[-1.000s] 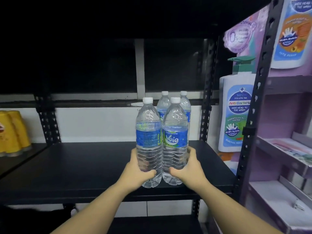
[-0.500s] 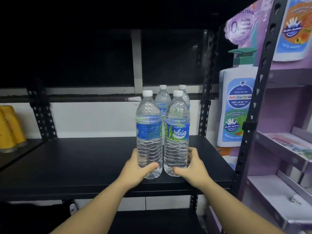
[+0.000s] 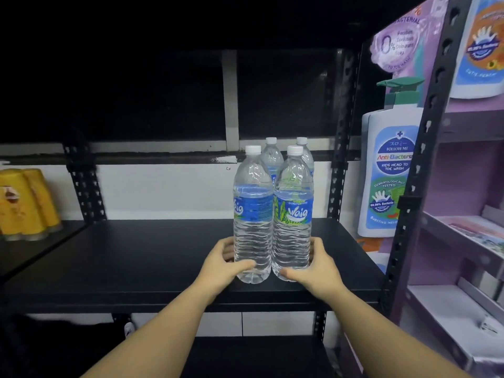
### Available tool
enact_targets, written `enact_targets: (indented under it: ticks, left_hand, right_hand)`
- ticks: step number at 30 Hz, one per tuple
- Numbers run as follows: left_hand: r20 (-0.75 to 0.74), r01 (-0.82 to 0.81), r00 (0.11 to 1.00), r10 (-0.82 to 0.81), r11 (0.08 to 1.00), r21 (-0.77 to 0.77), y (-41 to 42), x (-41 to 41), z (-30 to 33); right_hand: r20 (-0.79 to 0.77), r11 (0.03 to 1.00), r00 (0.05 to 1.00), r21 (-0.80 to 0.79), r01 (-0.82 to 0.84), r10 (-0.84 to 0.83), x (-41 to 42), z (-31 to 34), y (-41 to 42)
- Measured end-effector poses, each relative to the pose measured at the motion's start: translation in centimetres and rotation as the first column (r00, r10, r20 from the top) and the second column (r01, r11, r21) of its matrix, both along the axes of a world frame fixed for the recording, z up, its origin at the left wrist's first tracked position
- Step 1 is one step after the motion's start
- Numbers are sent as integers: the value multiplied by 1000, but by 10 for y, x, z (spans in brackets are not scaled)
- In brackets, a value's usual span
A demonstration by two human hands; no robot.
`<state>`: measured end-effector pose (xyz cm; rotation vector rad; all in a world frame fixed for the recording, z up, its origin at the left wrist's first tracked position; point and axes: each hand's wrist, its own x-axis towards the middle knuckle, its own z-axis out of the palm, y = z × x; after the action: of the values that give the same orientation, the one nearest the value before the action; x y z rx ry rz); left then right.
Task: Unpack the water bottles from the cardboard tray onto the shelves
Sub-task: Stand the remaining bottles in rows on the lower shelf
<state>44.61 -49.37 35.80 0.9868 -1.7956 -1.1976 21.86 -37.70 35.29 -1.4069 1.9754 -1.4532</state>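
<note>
Bottles [image 3: 272, 214]: four, clear, white-capped, blue-labelled, upright, clustered.

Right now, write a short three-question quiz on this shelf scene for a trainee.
1. True or false: the water bottles stand upright on the black shelf.
2. How many bottle caps show? A) two B) four C) six
3. Fill in: the left hand and the right hand hold the group of bottles near its ____.

Key: 1 true; 2 B; 3 bottom. The yellow packs sit far left, and the big wash-bottle display stands to the right.
</note>
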Motion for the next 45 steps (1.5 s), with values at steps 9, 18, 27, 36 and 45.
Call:
enact_targets:
  ticks: [9, 18, 27, 36, 45]
  left_hand:
    - [14, 37, 999, -37, 999, 2, -1, 0, -1]
    - [66, -2, 998, 6, 998, -57, 1, -5, -4]
    - [32, 35, 999, -33, 998, -54, -2, -5, -8]
    - [43, -14, 999, 17, 997, -70, -5, -15, -11]
    - [78, -43, 996, 46, 998, -35, -22, -61, -7]
  right_hand:
    - [13, 1000, 1000, 7, -1, 1, 1, 1, 0]
    - [14, 1000, 1000, 19, 0, 0, 1, 2, 0]
    - [12, 1000, 1000, 15, 4, -4, 1, 2, 0]
    - [-4, 996, 997, -38, 79, -79, 3, -3, -5]
    - [82, 980, 977, 24, 197, -199, -25, 1, -24]
